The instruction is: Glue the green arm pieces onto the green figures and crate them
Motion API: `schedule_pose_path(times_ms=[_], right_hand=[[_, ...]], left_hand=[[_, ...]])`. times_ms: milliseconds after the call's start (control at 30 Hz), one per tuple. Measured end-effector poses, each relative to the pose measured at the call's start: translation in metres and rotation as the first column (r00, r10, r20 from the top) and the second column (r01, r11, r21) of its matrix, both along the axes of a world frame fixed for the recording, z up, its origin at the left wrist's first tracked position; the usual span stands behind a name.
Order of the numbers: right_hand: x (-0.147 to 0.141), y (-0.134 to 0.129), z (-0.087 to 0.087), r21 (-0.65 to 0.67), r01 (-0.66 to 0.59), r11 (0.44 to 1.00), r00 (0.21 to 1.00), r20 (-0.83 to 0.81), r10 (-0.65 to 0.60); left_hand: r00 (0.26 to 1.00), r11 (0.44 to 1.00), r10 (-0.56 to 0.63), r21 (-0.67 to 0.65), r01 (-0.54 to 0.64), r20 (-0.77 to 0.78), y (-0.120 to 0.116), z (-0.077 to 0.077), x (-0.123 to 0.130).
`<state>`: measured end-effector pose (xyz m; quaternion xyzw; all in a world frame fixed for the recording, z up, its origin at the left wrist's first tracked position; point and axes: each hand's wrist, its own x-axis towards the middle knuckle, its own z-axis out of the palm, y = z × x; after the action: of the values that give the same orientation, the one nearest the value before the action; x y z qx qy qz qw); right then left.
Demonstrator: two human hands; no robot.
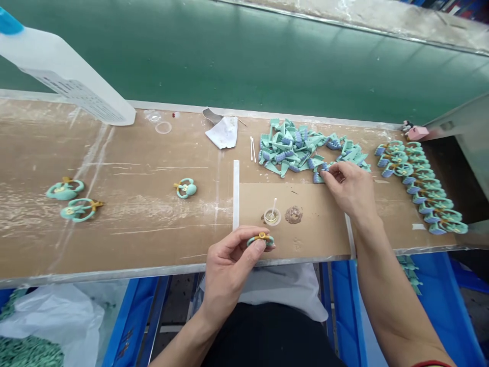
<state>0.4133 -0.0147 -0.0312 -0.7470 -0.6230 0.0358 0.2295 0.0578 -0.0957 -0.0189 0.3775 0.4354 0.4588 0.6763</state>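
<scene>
My left hand (229, 262) pinches a small green ring-shaped plastic part (262, 236) with a yellow piece on it, just above the front edge of the table. At the right side of a loose pile, my right hand (349, 186) has thumb and forefinger closed on a small green-and-purple plastic piece (318, 176). The pile of green-and-purple pieces (284, 148) extends left and behind that hand. Between my hands stands a small clear cup (272, 217) of liquid with a cotton swab (274, 205) leaning in it.
Finished-looking green ring assemblies (430, 191) line the right end. Single ring parts (186, 188) lie left. A large white bottle (76, 76) stands back left, near a white cloth (223, 133) and two cotton swabs (252, 149). Blue bins (439, 300) sit below the table (153, 234).
</scene>
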Motion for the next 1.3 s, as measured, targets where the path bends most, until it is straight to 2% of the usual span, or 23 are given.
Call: schedule_pose_path(times_ms=[367,500,567,700,833,967,1033,1100,1233,1300], right_hand=[[-0.003,-0.021,0.013,0.069,-0.083,0.994,0.979,-0.182,0.094],[-0.006,-0.034,0.019,0.013,-0.134,0.991,0.965,-0.227,0.134],[-0.003,-0.045,0.023,-0.011,-0.079,0.997,0.966,-0.247,0.074],[0.012,-0.060,0.027,0.033,0.136,0.990,0.966,-0.227,-0.125],[0.019,-0.051,0.021,0.042,0.083,0.996,0.976,-0.203,-0.073],[0.010,-0.030,0.010,0.053,0.015,0.999,0.969,-0.246,-0.001],[0.006,-0.025,0.011,0.052,0.007,0.999,0.966,-0.259,0.007],[0.004,-0.028,0.020,0.080,0.013,0.997,0.961,-0.276,0.009],[0.012,-0.049,0.056,0.178,0.024,0.984,0.977,-0.213,0.015],[0.017,-0.060,0.070,0.102,-0.067,0.993,0.988,-0.130,0.080]], left_hand=[[1.000,1.000,-0.005,-0.015,0.005,0.011,0.000,-0.003,0.001],[1.000,1.000,-0.013,-0.011,0.013,0.005,-0.001,-0.003,0.000],[1.000,1.000,-0.011,-0.010,0.011,-0.013,-0.002,-0.005,-0.001],[0.998,0.999,-0.022,-0.040,0.020,-0.054,-0.003,-0.010,-0.003],[0.998,0.997,-0.020,-0.075,0.016,-0.054,-0.003,-0.006,0.000],[0.998,0.995,0.001,-0.098,-0.007,-0.061,-0.005,0.005,0.005],[0.998,0.995,0.000,-0.096,-0.007,-0.068,-0.006,0.009,0.006],[0.997,0.996,-0.006,-0.092,-0.001,-0.077,-0.006,0.009,0.005],[0.996,0.997,-0.014,-0.079,0.007,-0.088,-0.007,0.003,0.003],[0.997,0.998,-0.025,-0.066,0.020,-0.077,-0.007,-0.002,0.002]])
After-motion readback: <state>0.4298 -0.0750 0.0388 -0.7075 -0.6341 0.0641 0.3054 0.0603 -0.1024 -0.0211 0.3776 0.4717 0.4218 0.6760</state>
